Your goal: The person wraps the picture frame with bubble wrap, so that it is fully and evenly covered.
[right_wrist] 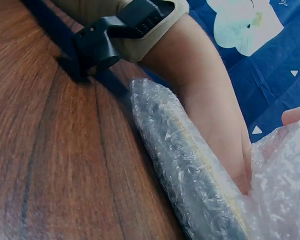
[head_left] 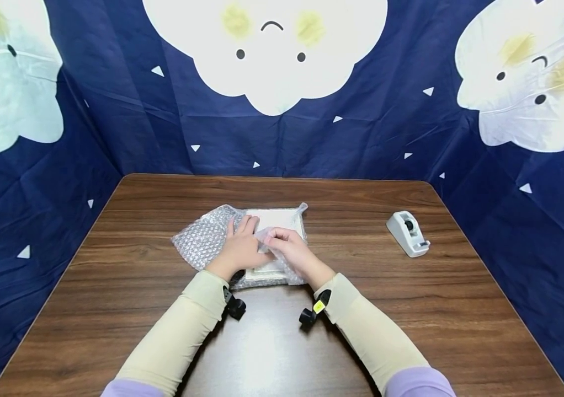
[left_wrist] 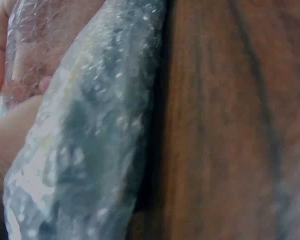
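A flat, white-faced rectangular thing with a pale yellowish border [head_left: 274,216] lies on a sheet of bubble wrap [head_left: 203,236] in the head view. My left hand [head_left: 243,249] rests on it with the fingers spread, near the left side. Between the curled fingers and thumb of my right hand [head_left: 294,255], a flap of the wrap is pinched and raised over the middle. Bubble wrap [left_wrist: 97,130] covers the near edge of the flat thing in the left wrist view. In the right wrist view, lifted wrap [right_wrist: 285,185] hides the left fingertips.
A white tape dispenser [head_left: 408,234] stands on the right part of the wooden table [head_left: 163,309]. Some of the wrap spreads out left of the flat thing. Behind the table hangs a dark blue cloth [head_left: 282,140] with cloud faces.
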`<action>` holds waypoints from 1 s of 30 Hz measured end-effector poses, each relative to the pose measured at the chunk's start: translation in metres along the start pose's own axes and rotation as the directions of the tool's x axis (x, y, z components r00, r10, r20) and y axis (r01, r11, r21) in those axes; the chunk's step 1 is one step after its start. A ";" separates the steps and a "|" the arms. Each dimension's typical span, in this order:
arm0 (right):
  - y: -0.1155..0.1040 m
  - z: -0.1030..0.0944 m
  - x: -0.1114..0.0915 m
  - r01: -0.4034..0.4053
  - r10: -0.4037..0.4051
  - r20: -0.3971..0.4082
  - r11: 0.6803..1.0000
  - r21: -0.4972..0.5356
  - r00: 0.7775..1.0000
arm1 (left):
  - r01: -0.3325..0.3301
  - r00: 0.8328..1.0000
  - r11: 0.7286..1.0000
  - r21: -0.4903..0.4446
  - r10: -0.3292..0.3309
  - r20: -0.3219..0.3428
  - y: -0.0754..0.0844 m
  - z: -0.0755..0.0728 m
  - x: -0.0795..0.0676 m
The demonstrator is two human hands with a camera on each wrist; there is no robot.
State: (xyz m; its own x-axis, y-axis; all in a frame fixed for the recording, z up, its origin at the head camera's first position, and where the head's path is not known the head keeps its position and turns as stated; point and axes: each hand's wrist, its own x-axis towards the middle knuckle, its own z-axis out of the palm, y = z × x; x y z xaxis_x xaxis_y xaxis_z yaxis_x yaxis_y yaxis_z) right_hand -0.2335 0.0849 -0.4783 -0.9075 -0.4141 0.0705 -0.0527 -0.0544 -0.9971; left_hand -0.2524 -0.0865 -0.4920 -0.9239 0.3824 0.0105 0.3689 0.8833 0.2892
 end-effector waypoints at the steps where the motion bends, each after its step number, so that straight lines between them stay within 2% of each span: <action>1: 0.000 0.000 0.000 -0.004 0.004 -0.001 1.000 0.001 1.000 | -0.017 1.000 1.000 -0.008 0.017 -0.001 -0.002 -0.002 0.000; 6: 0.000 0.001 0.001 0.002 -0.001 0.022 0.999 -0.052 1.000 | -0.102 0.995 0.993 -0.055 0.101 -0.006 -0.014 -0.011 0.001; 11: 0.003 0.002 0.002 0.009 -0.003 0.036 0.989 -0.144 0.999 | -0.150 0.988 0.984 -0.097 0.153 0.032 -0.027 -0.021 0.004; 14: 0.004 0.002 0.003 0.004 0.007 0.047 0.975 -0.220 0.999 | -0.173 0.983 0.972 -0.159 0.181 0.036 -0.032 -0.025 0.005; 18: 0.005 0.002 0.002 0.020 0.010 0.078 0.928 -0.372 0.997 | -0.188 0.979 0.952 -0.242 0.202 0.037 -0.035 -0.031 0.008; 21: 0.005 0.002 0.003 0.070 -0.007 0.127 0.865 -0.497 0.992 | -0.179 0.979 0.941 -0.286 0.200 0.047 -0.035 -0.034 0.011; 25: 0.004 0.003 0.003 0.155 -0.038 0.202 0.782 -0.604 0.979 | -0.180 0.978 0.947 -0.265 0.202 0.058 -0.037 -0.033 0.014; 27: 0.004 0.004 0.002 0.175 -0.042 0.222 0.760 -0.626 0.974 | -0.201 0.975 0.951 -0.234 0.218 0.050 -0.038 -0.031 0.014; 30: 0.002 0.005 0.001 0.175 -0.033 0.231 0.758 -0.629 0.972 | -0.230 0.969 0.951 -0.207 0.243 0.036 -0.039 -0.029 0.013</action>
State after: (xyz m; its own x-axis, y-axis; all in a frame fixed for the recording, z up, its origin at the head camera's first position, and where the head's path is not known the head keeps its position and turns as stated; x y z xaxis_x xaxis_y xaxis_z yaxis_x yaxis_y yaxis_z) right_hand -0.2326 0.0802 -0.4800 -0.7847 -0.6104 0.1083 -0.4608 0.4575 -0.7605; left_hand -0.2816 -0.1241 -0.4757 -0.8026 0.5947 0.0460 0.5425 0.6957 0.4707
